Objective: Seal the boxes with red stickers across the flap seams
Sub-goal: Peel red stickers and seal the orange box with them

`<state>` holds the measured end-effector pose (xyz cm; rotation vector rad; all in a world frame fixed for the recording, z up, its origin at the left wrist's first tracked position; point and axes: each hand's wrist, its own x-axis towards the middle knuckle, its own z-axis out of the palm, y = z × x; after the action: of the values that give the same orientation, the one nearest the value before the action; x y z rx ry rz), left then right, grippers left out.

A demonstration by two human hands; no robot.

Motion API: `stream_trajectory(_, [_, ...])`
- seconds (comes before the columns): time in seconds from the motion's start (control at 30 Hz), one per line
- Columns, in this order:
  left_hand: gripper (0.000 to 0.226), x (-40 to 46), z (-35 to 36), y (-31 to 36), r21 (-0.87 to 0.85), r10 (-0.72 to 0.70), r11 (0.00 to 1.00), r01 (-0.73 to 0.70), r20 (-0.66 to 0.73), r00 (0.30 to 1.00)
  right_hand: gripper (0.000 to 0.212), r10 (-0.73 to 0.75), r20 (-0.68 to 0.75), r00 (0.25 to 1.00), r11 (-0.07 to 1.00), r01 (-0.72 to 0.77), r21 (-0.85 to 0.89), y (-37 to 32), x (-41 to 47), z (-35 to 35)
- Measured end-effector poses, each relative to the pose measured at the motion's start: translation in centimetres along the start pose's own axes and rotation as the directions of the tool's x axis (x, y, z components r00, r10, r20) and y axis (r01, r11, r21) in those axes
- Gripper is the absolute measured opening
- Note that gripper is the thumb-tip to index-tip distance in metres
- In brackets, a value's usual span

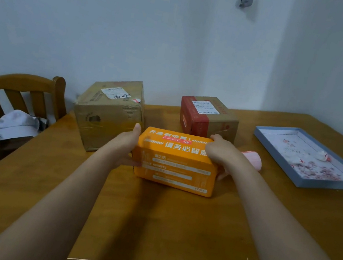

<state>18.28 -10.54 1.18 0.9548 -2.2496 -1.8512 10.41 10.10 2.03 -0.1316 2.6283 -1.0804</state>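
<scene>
We hold the orange box (175,162) between both hands at the middle of the table (172,231). The left hand (124,145) lies against the box's left end with fingers extended along that face and the thumb under the near edge; this grip is spread, not pinching. The right hand (218,152) curls over the box's top right corner, its grip pressed onto the cardboard. A red sticker (176,140) already lies on the top face of the box; whether it fully bridges the flap seam cannot be told from this view.

Hazards from this position:

1. Slip. The left hand only presses flat against the end. If we lift or turn the box quickly, that end may slide out and drop onto the table.
2. Sticker damage. The right hand sits near the red sticker. Dragging the fingers across it could lift an edge or crease it.
3. Collision. The brown box (110,113) stands just beside the left hand, and the red-taped box (207,117) stands close behind the right hand. A wide swing could knock either one.
4. Sticker roll. The pink sticker roll (252,159) lies just beside the right hand, partly hidden by it. A push of the box to the right could send it rolling toward the blue tray (305,184), which holds peeled scraps.

Move the box slowly and keep both ends supported
</scene>
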Motion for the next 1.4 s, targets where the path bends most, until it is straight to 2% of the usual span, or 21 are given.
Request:
stream_trajectory(0.07, [0.059,0.0,0.6,0.4,-0.222,0.092,0.971,-0.089,0.004,0.996,0.056,0.033,-0.023,0.999,0.995,-0.031,0.095,0.3,-0.1,-0.2])
stream_trajectory(0.13, [0.058,0.0,1.1,0.9,-0.287,0.133,0.949,-0.132,-0.016,0.991,0.055,0.048,-0.037,0.998,0.982,-0.04,0.183,0.5,0.0,-0.1])
stream_trajectory(0.2, [0.06,0.2,1.8,0.9,-0.15,0.105,0.983,-0.104,0.0,0.994,0.052,0.048,-0.016,0.999,0.98,-0.044,0.192,0.7,0.0,0.1])
stream_trajectory(0.27, [0.063,0.2,2.4,0.5,-0.001,0.04,0.999,-0.04,0.08,0.996,0.052,0.034,0.032,0.999,0.977,-0.04,0.212,0.7,0.1,0.5])
stream_trajectory(0.33, [0.068,0.4,3.1,0.1,0.061,0.002,0.998,-0.011,0.148,0.989,0.052,0.0,0.087,0.996,0.97,-0.021,0.244,0.8,0.4,1.2])
stream_trajectory(0.43, [0.071,0.7,3.8,-0.2,0.1,0.027,0.994,-0.046,0.18,0.983,0.05,-0.049,0.114,0.992,0.955,0.013,0.297,0.8,1.1,2.1])
stream_trajectory(0.6, [0.077,2.2,3.6,-0.9,0.095,0.082,0.99,-0.099,0.175,0.981,0.061,-0.146,0.023,0.989,0.963,0.137,0.232,0.8,2.3,3.2])
stream_trajectory(0.7, [0.071,2.6,3.8,-1.1,0.019,0.138,0.989,-0.145,0.195,0.971,0.065,-0.184,0.0,0.983,0.917,0.172,0.36,1.1,3.3,4.4])
stream_trajectory(0.77, [0.068,2.8,3.9,-0.8,-0.033,0.217,0.976,-0.215,0.177,0.96,0.07,-0.15,0.014,0.989,0.878,0.127,0.463,1.2,4.2,4.9])
stream_trajectory(0.87, [0.062,3.3,3.7,-0.2,-0.024,0.286,0.958,-0.285,0.136,0.949,0.078,-0.068,0.118,0.991,0.811,-0.014,0.585,1.0,5.5,5.9])
stream_trajectory(1.1, [0.053,2.9,4.4,0.7,0.233,0.436,0.855,-0.462,0.158,0.886,0.069,-0.026,0.241,0.97,0.726,-0.147,0.672,1.1,6.3,8.1])
stream_trajectory(1.17, [0.06,3.2,4.5,0.4,0.271,0.443,0.842,-0.467,0.147,0.884,0.067,-0.01,0.177,0.984,0.747,-0.11,0.656,1.0,6.2,8.1])
stream_trajectory(1.23, [0.076,3.5,4.4,0.3,0.201,0.405,0.887,-0.415,0.089,0.91,0.063,-0.055,-0.041,0.998,0.832,0.069,0.551,0.6,6.2,7.9])
stream_trajectory(1.3, [0.088,3.8,4.2,-0.1,0.006,0.279,0.96,-0.281,0.082,0.957,0.049,-0.189,-0.278,0.942,0.863,0.294,0.412,-0.2,5.6,6.9])
stream_trajectory(1.33, [0.089,3.9,4.1,-0.5,-0.082,0.206,0.977,-0.198,0.109,0.973,0.044,-0.252,-0.339,0.906,0.855,0.372,0.361,-0.7,5.1,6.4])
stream_trajectory(1.4, [0.081,4.0,4.0,-1.2,-0.137,0.098,0.988,-0.077,0.15,0.984,0.044,-0.365,-0.342,0.866,0.851,0.459,0.255,-1.6,4.7,5.8])
